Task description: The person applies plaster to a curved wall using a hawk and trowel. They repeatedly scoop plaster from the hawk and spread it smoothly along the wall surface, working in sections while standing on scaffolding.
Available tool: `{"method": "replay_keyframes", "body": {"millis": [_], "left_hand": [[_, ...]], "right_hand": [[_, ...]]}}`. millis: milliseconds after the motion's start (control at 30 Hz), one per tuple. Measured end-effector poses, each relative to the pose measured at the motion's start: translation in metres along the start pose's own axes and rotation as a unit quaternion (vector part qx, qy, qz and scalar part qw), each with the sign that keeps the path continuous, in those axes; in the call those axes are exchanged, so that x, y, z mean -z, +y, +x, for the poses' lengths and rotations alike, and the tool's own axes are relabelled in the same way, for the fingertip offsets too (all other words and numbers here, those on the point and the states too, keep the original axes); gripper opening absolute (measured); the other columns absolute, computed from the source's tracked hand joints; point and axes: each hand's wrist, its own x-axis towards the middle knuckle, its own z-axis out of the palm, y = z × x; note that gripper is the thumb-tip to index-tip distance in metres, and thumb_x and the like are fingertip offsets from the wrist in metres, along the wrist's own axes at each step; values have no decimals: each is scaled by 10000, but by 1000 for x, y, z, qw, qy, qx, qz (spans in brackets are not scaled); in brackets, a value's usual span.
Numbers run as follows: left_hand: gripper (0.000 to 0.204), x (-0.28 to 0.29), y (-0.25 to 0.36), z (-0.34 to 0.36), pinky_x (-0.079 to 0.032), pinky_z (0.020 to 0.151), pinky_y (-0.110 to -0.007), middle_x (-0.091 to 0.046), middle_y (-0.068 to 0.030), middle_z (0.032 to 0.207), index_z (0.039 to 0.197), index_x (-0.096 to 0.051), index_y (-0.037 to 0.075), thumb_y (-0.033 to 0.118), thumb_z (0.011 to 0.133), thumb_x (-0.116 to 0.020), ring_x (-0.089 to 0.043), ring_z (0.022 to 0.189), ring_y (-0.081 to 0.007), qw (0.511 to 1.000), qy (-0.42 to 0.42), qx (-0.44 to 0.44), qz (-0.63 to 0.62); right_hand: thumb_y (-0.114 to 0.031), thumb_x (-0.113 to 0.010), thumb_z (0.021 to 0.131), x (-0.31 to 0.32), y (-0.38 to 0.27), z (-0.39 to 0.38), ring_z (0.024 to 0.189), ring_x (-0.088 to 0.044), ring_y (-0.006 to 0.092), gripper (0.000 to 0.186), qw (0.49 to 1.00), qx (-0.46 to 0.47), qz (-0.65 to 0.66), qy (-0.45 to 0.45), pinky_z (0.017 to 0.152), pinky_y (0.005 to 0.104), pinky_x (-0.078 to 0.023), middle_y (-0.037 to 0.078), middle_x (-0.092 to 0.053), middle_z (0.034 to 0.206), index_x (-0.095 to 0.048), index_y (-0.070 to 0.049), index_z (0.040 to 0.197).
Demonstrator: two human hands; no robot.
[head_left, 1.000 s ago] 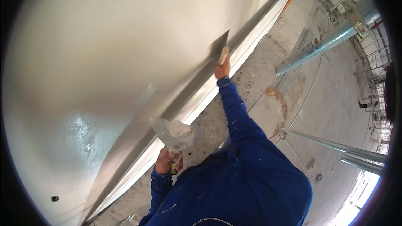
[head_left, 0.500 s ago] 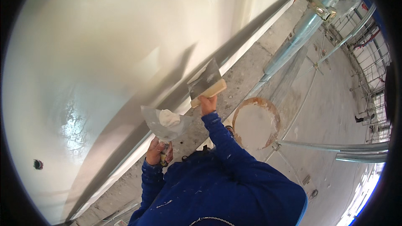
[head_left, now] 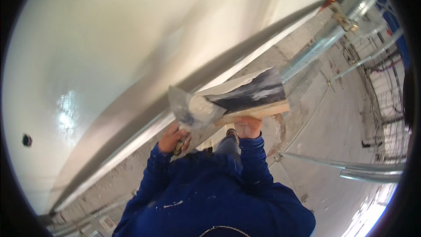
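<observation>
My left hand (head_left: pixel 172 139) is closed round the handle of a broad putty knife (head_left: pixel 179 98), whose grey, flared blade points away from me. A lump of off-white filler (head_left: pixel 201 106) sits on that blade. In my right hand (head_left: pixel 249 128) I grip a wide plastering blade (head_left: pixel 256 91) by its long pale wooden back. White filler lies in an uneven strip along the far edge of its dark face. The left end of the plastering blade meets or overlaps the putty knife near the filler; whether they touch I cannot tell.
A smooth, cream-coloured wall (head_left: pixel 109 39) fills the left and far side, with a small dark hole (head_left: pixel 27 140) in it. Scaffold tubes (head_left: pixel 313 52) stand to the right, and more tubes (head_left: pixel 372 172) lie lower right. A round, brown-rimmed patch (head_left: pixel 280 127) is partly hidden behind my right hand.
My right hand has swung the plastering blade rightward and nearer, turning its broad face up beside the putty knife. My left hand has shifted slightly right and up with its knife.
</observation>
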Motion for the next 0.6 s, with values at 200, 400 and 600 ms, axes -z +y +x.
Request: {"method": "replay_keyframes", "body": {"millis": [200,400,600], "left_hand": [[261,-7,9,0,-375,426,-219,-482,-47,645,987,-465,4,241,881,-485,-462,464,-105,999,-33,-26,18],[336,-3,36,-5,-376,430,-222,-477,-39,646,1016,-468,2,309,882,-499,-457,475,-102,993,-67,-92,29],[263,18,58,-5,-399,474,-230,-509,-37,617,999,-505,-8,224,876,-515,-487,503,-109,982,29,-115,148]], "right_hand": [[201,-460,540,3,-2,-23,948,-567,285,575,985,-46,-107,-125,847,422,-447,120,-587,1020,-539,-9,1069],[92,-629,629,11,5,-14,813,-579,168,371,858,-149,-472,-141,721,282,-474,70,-607,919,-575,8,986],[-3,-548,647,22,-4,5,886,-563,245,453,968,-197,-146,53,794,353,-470,115,-557,1006,-473,-13,1093]]}}
